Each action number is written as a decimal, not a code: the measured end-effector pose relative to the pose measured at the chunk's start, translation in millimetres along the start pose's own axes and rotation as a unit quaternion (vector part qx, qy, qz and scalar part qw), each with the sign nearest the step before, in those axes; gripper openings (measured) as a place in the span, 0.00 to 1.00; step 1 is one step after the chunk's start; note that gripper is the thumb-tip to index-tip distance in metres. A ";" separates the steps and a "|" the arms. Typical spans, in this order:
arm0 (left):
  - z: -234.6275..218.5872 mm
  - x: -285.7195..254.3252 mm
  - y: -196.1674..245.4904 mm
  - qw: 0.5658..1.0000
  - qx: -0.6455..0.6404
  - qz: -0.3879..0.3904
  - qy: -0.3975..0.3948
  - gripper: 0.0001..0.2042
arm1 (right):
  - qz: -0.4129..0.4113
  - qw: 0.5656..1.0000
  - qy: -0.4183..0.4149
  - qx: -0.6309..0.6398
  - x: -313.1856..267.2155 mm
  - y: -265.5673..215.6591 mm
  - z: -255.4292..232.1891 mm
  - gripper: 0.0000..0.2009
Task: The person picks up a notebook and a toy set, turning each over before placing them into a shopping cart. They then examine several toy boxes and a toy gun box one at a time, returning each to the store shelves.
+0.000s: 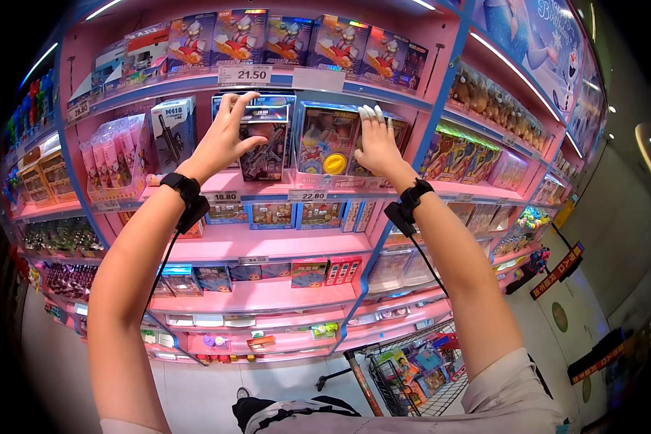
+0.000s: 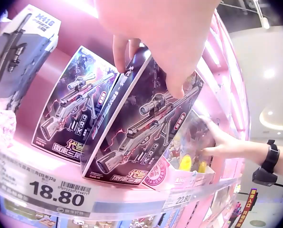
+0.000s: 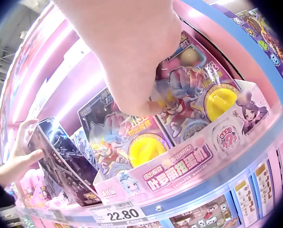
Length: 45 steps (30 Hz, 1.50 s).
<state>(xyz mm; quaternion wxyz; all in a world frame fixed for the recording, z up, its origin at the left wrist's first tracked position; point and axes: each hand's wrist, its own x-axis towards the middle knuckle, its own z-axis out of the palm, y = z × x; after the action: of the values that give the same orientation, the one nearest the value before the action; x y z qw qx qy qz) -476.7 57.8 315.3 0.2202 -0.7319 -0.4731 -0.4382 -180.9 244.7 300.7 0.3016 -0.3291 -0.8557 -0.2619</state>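
Note:
My left hand (image 1: 228, 134) holds a dark toy gun box (image 2: 144, 123) near its top, thumb on the front and fingers over the upper edge. The box tilts forward at the shelf edge, above the 18.80 price tag (image 2: 56, 192). A matching gun box (image 2: 75, 102) stands just left of it. My right hand (image 1: 380, 145) lies with fairly straight fingers against the toy boxes on the right. Beneath it, in the right wrist view, are a toy box with a yellow disc (image 3: 117, 137) and a similar box (image 3: 191, 102). My thumb touches where these two meet.
A pink display tray lip (image 3: 179, 164) fronts the yellow-disc boxes. An M416 box (image 1: 172, 130) and pink tubes (image 1: 116, 155) stand to the left. Boxed figures (image 1: 239, 36) line the shelf above. Below right is a shopping cart (image 1: 358, 383) with colourful packages inside.

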 end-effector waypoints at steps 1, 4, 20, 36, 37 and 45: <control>-4.0 -4.1 5.3 1.000 -0.011 0.000 0.007 0.37 | -0.003 1.000 0.000 -0.006 1.6 0.4 0.9 0.44; -19.6 -22.6 13.3 1.000 -0.015 0.012 -0.011 0.37 | 0.010 1.000 0.019 -0.008 -5.7 -18.5 -5.4 0.43; -61.1 -271.0 0.9 0.972 -0.127 -0.197 -0.025 0.37 | -0.026 0.840 -0.234 0.489 -149.3 -272.1 20.1 0.34; -11.2 -279.9 -72.1 0.856 -0.376 -0.321 -0.148 0.33 | 0.406 0.673 -0.119 0.607 -206.9 -361.8 38.8 0.25; -7.3 -275.9 -70.7 0.853 -0.382 -0.322 -0.152 0.33 | 0.421 0.676 -0.113 0.594 -208.0 -364.7 36.0 0.25; -1.3 -268.9 -65.0 0.850 -0.425 -0.254 -0.181 0.38 | 0.505 0.520 -0.061 0.686 -226.1 -352.7 20.8 0.21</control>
<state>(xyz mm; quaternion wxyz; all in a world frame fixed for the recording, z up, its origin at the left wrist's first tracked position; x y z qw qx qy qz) -580.1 -47.8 81.4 -0.3206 -0.6746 -0.4419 -0.4968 -306.3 -61.4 42.8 0.4627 -0.4123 -0.4771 0.6231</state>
